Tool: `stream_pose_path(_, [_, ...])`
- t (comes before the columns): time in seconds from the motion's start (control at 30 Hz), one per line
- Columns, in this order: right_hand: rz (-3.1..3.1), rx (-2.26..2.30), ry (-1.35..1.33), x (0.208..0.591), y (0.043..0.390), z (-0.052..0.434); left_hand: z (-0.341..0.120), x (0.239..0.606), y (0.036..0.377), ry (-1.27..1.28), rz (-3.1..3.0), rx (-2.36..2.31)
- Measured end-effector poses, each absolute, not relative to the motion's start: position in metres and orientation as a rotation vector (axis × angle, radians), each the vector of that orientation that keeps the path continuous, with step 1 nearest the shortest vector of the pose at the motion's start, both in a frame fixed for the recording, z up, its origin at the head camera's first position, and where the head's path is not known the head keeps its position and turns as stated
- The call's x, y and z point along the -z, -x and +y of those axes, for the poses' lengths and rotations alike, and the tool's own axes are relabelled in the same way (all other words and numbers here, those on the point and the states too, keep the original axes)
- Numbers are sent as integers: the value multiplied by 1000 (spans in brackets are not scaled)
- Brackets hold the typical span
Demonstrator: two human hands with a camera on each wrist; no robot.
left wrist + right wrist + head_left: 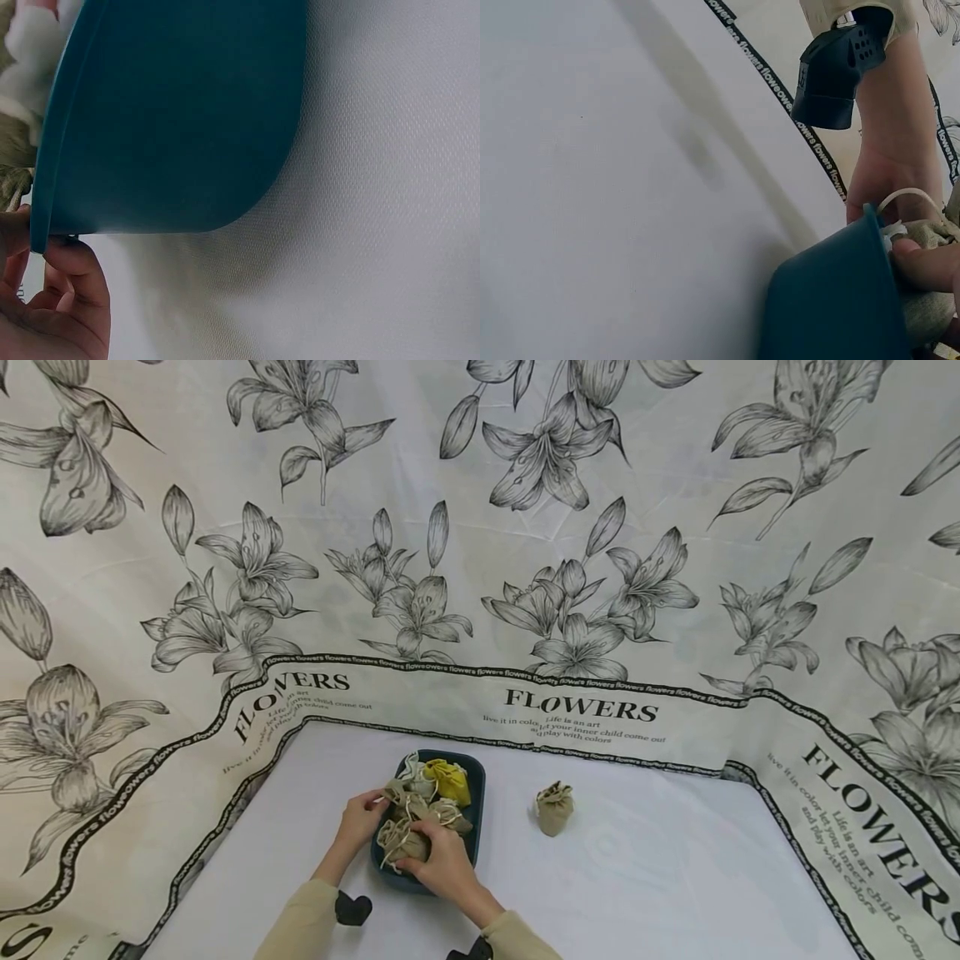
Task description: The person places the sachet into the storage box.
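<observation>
Both hands reach from the near edge into a teal tray (477, 793) on the white table (637, 877). The left hand (360, 817) pinches a tan pouch (395, 792) at the tray's left rim; the right hand (442, 860) curls over another pouch (397, 842) at the near end. About five drawstring pouches fill the tray, one yellow (448, 779), one white (414, 770). One tan pouch (555, 807) stands alone to the right.
</observation>
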State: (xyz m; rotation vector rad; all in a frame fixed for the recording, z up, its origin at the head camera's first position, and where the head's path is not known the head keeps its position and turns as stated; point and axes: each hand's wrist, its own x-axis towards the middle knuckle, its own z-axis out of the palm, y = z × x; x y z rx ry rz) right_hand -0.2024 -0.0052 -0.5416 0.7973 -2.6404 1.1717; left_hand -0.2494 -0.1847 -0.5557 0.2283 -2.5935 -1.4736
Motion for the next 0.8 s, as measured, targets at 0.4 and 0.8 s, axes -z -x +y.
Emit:
stream_pose_path(0.4, [-2741, -1153, -755, 549, 203, -13, -184, 555, 248, -217, -2585, 1455])
stream_pose_path(0.8, [-2819, -1263, -834, 542, 206, -10, -184, 552, 247, -217, -2592, 1473])
